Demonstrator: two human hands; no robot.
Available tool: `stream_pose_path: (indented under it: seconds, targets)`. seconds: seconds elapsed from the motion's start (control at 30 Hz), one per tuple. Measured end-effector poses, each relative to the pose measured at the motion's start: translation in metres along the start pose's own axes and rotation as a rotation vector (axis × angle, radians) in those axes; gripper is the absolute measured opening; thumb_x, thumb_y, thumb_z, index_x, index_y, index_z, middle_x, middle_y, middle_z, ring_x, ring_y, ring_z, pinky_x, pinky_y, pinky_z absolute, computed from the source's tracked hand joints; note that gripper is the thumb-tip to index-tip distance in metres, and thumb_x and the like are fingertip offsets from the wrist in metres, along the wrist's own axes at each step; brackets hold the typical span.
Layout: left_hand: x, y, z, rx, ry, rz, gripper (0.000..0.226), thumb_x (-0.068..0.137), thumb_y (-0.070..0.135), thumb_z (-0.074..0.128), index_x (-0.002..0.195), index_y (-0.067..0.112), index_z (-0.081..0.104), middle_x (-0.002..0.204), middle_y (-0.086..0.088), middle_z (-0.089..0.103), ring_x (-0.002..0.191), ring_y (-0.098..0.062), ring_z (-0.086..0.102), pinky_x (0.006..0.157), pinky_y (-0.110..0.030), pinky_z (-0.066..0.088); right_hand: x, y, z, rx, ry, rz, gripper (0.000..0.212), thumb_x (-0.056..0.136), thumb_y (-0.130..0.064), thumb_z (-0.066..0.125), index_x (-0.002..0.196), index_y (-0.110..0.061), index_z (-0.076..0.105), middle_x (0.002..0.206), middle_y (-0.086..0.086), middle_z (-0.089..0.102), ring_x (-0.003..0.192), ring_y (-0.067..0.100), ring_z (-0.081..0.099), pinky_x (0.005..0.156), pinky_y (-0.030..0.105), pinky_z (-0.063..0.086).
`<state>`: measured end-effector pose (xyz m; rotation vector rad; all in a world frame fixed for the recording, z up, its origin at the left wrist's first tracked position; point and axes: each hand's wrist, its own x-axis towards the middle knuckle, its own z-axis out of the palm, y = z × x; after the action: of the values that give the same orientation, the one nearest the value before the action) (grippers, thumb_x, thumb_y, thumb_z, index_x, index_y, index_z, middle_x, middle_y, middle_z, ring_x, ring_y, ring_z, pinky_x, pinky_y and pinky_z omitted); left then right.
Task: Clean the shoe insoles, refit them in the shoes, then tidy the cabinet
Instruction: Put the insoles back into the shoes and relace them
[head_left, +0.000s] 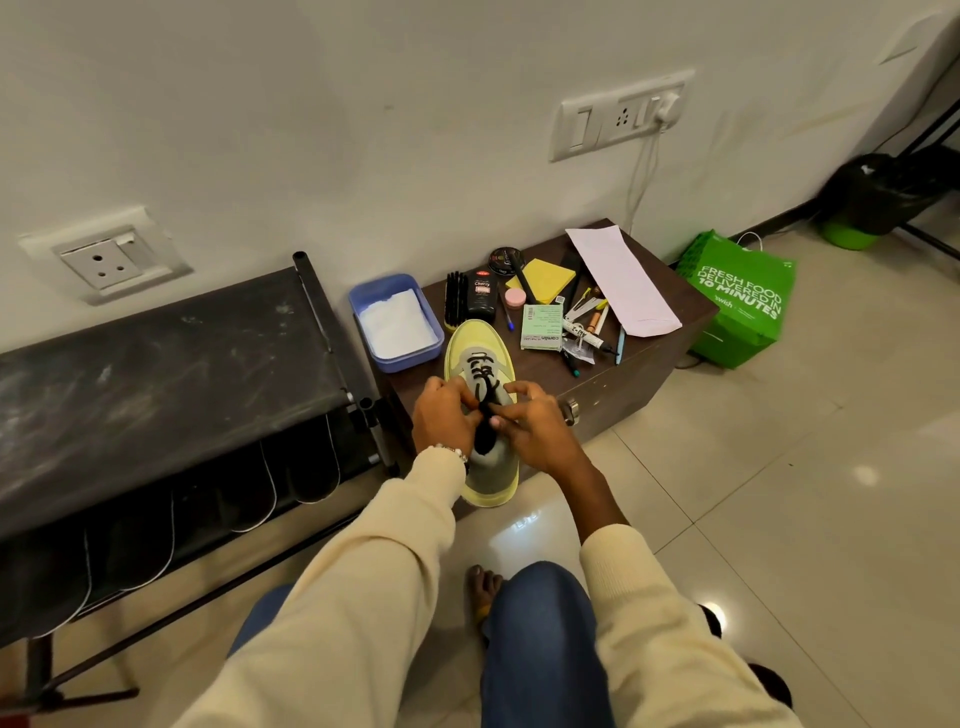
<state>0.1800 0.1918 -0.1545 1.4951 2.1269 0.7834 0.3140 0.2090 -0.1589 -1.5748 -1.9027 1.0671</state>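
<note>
A yellow and grey shoe (475, 345) with black laces (484, 387) lies on the low brown cabinet (639, 364), its heel hanging over the front edge toward me. My left hand (444, 415) grips the shoe's left side at the lacing. My right hand (530, 421) pinches the black laces near the tongue. Both hands cover the shoe's opening, so the inside is hidden. Several dark insoles (249, 488) with pale edges hang in a row below the black rack (156, 353) on the left.
On the cabinet sit a blue tub (363, 306) with white cloth, a shoe brush (455, 299), a polish bottle (480, 296), a polish tin (504, 260), a yellow sponge (548, 278), pens, a green box (542, 327) and white paper (618, 275). A green bag (737, 301) stands on the floor at right.
</note>
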Motion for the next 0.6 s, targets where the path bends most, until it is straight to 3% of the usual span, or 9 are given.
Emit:
stream_pose_path:
  seconds: [0.07, 0.17, 0.27, 0.37, 0.47, 0.53, 0.6]
  targets:
    - [0.0, 0.002, 0.003, -0.021, 0.013, -0.025, 0.013, 0.082, 0.015, 0.069, 0.087, 0.017, 0.058, 0.099, -0.005, 0.054, 0.091, -0.025, 0.056, 0.079, -0.035, 0.052, -0.001, 0.001, -0.004, 0.005, 0.043, 0.034, 0.025, 0.078, -0.022, 0.075, 0.098, -0.007, 0.074, 0.124, 0.005, 0.055, 0.109, 0.015, 0.052, 0.095, 0.032, 0.047]
    - [0.001, 0.001, 0.006, -0.043, 0.003, -0.062, 0.022, 0.081, 0.017, 0.07, 0.094, 0.019, 0.053, 0.102, -0.005, 0.054, 0.094, -0.026, 0.055, 0.082, -0.038, 0.051, 0.002, -0.006, -0.007, 0.127, 0.142, 0.101, 0.027, 0.069, -0.02, 0.082, 0.083, 0.001, 0.075, 0.096, 0.01, 0.067, 0.083, 0.009, 0.055, 0.078, 0.026, 0.049]
    - [0.005, 0.001, 0.007, -0.042, -0.02, -0.117, 0.037, 0.082, 0.021, 0.072, 0.109, 0.019, 0.047, 0.112, -0.008, 0.055, 0.102, -0.029, 0.056, 0.085, -0.038, 0.052, 0.013, -0.017, -0.003, -0.027, 0.142, 0.129, 0.023, 0.07, -0.025, 0.082, 0.068, -0.005, 0.071, 0.072, 0.008, 0.066, 0.066, 0.015, 0.056, 0.063, 0.032, 0.05]
    - [0.007, 0.005, 0.007, 0.016, -0.062, -0.181, 0.046, 0.086, 0.026, 0.068, 0.124, 0.018, 0.044, 0.124, -0.011, 0.049, 0.111, -0.033, 0.054, 0.086, -0.041, 0.05, 0.025, -0.024, 0.005, -0.153, 0.171, 0.222, 0.029, 0.073, -0.025, 0.079, 0.059, -0.009, 0.06, 0.069, 0.012, 0.06, 0.066, 0.023, 0.056, 0.057, 0.031, 0.046]
    - [0.01, 0.006, 0.007, 0.058, -0.13, -0.242, 0.048, 0.089, 0.028, 0.064, 0.13, 0.018, 0.04, 0.129, -0.012, 0.047, 0.116, -0.037, 0.052, 0.088, -0.044, 0.049, 0.033, -0.022, 0.013, -0.141, 0.242, 0.297, 0.031, 0.073, -0.031, 0.078, 0.081, -0.007, 0.06, 0.086, 0.01, 0.059, 0.081, 0.022, 0.057, 0.06, 0.027, 0.04]
    - [0.011, 0.006, 0.006, 0.055, -0.175, -0.293, 0.048, 0.089, 0.03, 0.061, 0.129, 0.018, 0.038, 0.127, -0.013, 0.05, 0.113, -0.037, 0.054, 0.086, -0.045, 0.049, 0.036, -0.022, 0.019, -0.118, 0.252, 0.381, 0.055, 0.072, -0.033, 0.078, 0.111, -0.005, 0.052, 0.11, 0.012, 0.056, 0.101, 0.028, 0.057, 0.07, 0.032, 0.047]
    - [0.011, 0.006, 0.007, 0.091, -0.212, -0.309, 0.048, 0.09, 0.033, 0.059, 0.129, 0.017, 0.036, 0.124, -0.015, 0.054, 0.11, -0.038, 0.056, 0.085, -0.045, 0.049, 0.04, -0.023, 0.025, -0.13, 0.229, 0.481, 0.067, 0.075, -0.036, 0.074, 0.125, -0.007, 0.04, 0.124, 0.015, 0.05, 0.112, 0.036, 0.053, 0.086, 0.043, 0.05]
